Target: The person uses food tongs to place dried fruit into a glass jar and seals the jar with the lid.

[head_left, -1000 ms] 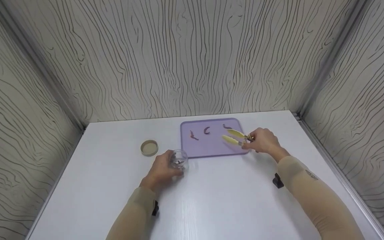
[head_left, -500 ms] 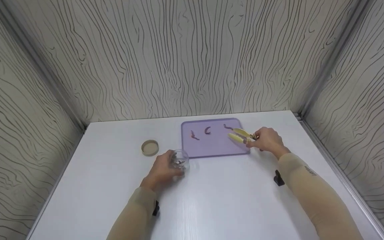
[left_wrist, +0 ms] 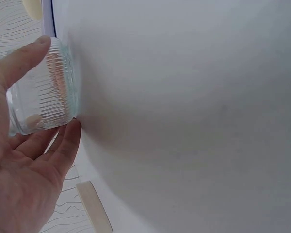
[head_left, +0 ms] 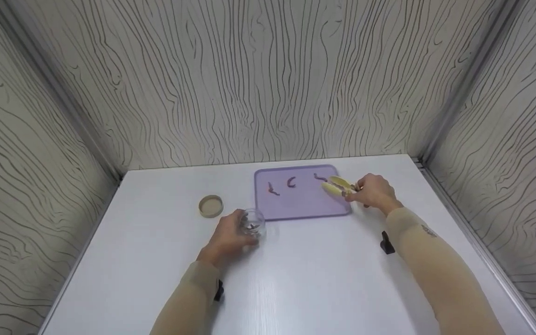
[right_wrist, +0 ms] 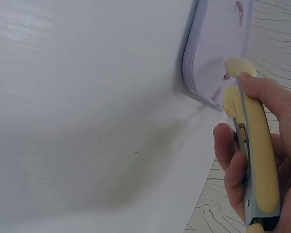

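My left hand (head_left: 227,237) grips a small clear glass jar (head_left: 252,222), thumb and fingers on opposite sides. A few reddish-brown pieces lie in the jar's bottom, blurred through the ribbed glass (left_wrist: 43,92). Yellow-tipped tongs (head_left: 334,189) are held in my right hand (head_left: 375,191), thumb on one handle (right_wrist: 262,160), tips spread a little apart. They reach over a lilac tray (head_left: 296,204) at its right side. On the tray lie a reddish worm-like piece (head_left: 273,189), a curled one (head_left: 291,182), and a wavy one (head_left: 320,177) right by the tongs' tips.
A round beige lid (head_left: 211,206) lies on the white table (head_left: 296,274) left of the jar. Wood-patterned panels (head_left: 249,93) stand behind the table and at both sides.
My right hand has carried the tongs right and slightly back, toward the wavy piece, and their tips have drawn closer together. The left hand stays on the jar.
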A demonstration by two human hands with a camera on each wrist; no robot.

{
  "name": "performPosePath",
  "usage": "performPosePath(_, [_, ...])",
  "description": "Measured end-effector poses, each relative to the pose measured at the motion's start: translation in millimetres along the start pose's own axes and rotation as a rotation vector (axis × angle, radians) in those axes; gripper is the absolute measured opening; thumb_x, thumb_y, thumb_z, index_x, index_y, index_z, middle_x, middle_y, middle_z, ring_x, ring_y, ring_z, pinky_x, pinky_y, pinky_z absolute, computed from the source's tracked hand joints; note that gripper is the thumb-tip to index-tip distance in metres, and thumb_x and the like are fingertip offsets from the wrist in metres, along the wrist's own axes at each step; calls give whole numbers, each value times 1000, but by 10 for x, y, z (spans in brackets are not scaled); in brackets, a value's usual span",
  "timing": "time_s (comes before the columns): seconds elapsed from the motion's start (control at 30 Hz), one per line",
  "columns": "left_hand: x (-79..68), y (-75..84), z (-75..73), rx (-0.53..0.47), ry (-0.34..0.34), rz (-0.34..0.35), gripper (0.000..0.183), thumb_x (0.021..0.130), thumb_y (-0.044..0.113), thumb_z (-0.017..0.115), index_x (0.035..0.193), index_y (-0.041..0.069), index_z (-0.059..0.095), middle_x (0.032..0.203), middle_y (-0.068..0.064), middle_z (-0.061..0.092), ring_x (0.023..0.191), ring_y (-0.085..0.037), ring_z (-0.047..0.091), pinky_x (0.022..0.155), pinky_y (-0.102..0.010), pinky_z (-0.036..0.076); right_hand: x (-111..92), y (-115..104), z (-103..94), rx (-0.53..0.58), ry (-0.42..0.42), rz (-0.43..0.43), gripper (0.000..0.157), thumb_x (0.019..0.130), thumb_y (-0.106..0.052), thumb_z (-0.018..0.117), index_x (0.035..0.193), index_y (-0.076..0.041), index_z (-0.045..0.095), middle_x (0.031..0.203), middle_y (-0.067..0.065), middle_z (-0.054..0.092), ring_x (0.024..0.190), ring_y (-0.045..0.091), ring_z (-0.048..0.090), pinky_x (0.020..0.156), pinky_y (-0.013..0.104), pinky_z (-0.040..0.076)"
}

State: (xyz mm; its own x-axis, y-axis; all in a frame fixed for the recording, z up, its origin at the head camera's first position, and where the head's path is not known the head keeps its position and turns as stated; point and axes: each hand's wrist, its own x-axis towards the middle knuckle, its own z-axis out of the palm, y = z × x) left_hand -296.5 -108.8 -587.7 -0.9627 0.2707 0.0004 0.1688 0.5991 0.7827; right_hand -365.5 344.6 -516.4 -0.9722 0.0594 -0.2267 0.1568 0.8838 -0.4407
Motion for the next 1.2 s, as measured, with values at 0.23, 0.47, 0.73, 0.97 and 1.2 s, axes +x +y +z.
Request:
performPosePath(0.23, [-2, 29, -1, 30, -7, 7, 83, 83, 24, 98, 152, 2, 59, 146, -17, 73, 140, -39, 68, 129, -57, 51, 16, 6, 20, -5, 14, -24, 70, 96, -46, 86, 141, 6, 70, 127, 22, 79, 81, 18, 72, 67, 29, 52])
performPosePath(0.47, [21, 36, 8, 35, 0, -1, 83, 81, 22, 98, 152, 2, 59, 146, -18, 73, 141, -40, 69, 129, -57, 52, 47, -26, 20, 25, 9, 13, 71, 97, -46, 86, 143, 5, 68, 128, 21, 76, 87, 20, 71, 70, 29, 54])
performPosePath(0.73, [28, 39, 16, 33, 1, -23, 82, 80, 22, 98, 151, 3, 60, 145, -18, 74, 139, -39, 69, 128, -57, 52, 92, -95, 43, 37, 10, 21, 66, 98, -42, 85, 141, 5, 68, 125, 20, 77, 86, 20, 71, 68, 27, 55])
performPosePath(0.97, [22, 25, 11, 25, 6, -2, 80, 80, 22, 96, 149, 1, 61, 141, -19, 75, 135, -39, 71, 126, -57, 54, 123, -92, 71, 44, 14, 20, 61, 98, -40, 86, 136, 5, 72, 117, 18, 78, 81, 19, 70, 65, 27, 54])
performPosePath(1.2, [-3, -4, 7, 50, -5, 16, 83, 83, 25, 97, 152, 0, 58, 144, -19, 73, 140, -40, 69, 128, -57, 52, 110, -107, 100, 51, 7, 18, 60, 98, -38, 85, 136, 6, 71, 117, 18, 80, 77, 16, 71, 62, 25, 54])
